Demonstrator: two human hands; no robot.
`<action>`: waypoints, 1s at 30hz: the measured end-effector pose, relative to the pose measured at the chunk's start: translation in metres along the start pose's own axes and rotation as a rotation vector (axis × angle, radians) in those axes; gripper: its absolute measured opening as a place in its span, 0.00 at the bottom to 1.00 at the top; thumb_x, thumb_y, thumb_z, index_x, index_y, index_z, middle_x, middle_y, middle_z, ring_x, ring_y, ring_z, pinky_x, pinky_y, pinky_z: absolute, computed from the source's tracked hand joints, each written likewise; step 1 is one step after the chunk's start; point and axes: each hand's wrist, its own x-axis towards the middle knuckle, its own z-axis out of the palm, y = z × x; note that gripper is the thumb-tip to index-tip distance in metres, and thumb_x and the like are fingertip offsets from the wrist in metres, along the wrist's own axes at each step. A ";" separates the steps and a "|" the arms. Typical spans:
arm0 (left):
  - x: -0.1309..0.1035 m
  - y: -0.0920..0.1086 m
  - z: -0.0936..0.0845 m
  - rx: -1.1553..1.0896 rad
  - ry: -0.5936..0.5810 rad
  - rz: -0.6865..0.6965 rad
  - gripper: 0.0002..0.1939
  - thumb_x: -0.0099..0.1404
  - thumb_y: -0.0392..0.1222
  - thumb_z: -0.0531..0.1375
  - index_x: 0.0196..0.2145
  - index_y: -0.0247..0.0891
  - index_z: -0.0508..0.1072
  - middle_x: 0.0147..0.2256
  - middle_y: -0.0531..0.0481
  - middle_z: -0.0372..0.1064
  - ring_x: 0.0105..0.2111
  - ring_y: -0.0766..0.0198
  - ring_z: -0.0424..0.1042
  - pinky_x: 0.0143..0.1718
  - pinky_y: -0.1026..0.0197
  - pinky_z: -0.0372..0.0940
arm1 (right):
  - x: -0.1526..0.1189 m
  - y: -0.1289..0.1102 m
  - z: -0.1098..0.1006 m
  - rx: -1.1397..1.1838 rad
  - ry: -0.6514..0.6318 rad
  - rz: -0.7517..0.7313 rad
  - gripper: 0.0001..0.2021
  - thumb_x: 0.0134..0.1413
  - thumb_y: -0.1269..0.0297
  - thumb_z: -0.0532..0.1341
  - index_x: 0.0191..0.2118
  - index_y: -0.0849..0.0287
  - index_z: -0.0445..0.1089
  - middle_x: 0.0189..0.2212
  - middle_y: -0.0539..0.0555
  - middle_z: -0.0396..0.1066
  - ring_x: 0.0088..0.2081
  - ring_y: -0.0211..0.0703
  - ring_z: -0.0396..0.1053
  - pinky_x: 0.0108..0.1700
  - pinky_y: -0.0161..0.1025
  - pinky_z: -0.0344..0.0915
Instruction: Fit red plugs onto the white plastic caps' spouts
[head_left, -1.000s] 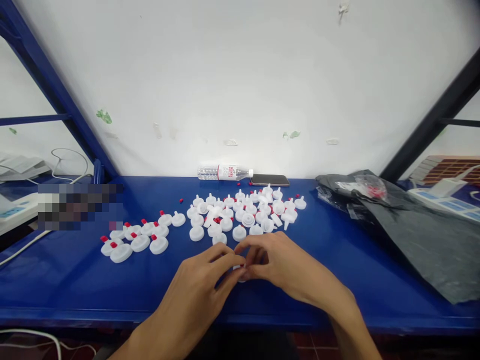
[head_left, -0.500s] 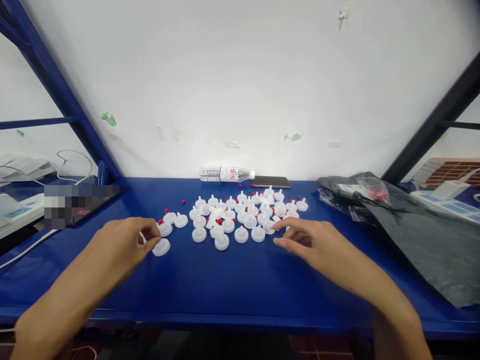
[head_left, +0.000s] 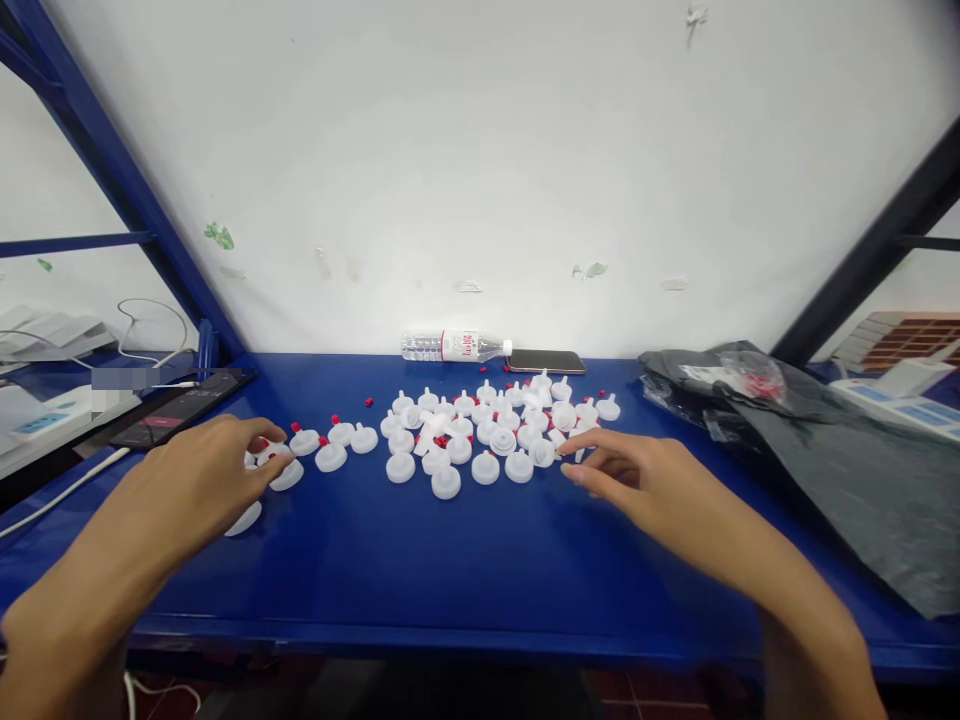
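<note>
My left hand (head_left: pixel 214 470) pinches a white spouted cap (head_left: pixel 286 475) at its top, on the left part of the blue table; its fingers partly hide the spout. Other white caps lie close by, one (head_left: pixel 244 518) below the hand and one with a red tip (head_left: pixel 331 456) to its right. My right hand (head_left: pixel 637 475) has thumb and forefinger apart with nothing between them. Its fingertips are beside a tipped white cap (head_left: pixel 541 453) at the right of a loose pile of white spouted caps (head_left: pixel 485 468). Small red tips (head_left: pixel 442 440) lie scattered among the pile.
Behind the pile lie a clear plastic bottle (head_left: pixel 457 346) on its side and a phone (head_left: pixel 546 361). A dark plastic bag (head_left: pixel 832 470) covers the table's right side. Another phone (head_left: pixel 180 405) and a white power strip (head_left: pixel 64 420) are at the left.
My left hand has moved left and slightly up, with a white cap at its fingers. My right hand has shifted slightly right, and its fingers stay apart.
</note>
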 end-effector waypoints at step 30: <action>-0.064 0.112 -0.005 -0.797 0.194 0.387 0.10 0.68 0.56 0.63 0.35 0.53 0.82 0.29 0.57 0.78 0.23 0.65 0.70 0.23 0.63 0.64 | -0.008 -0.074 0.046 0.273 -0.099 -0.343 0.18 0.65 0.44 0.65 0.53 0.47 0.76 0.42 0.46 0.81 0.39 0.40 0.75 0.40 0.37 0.63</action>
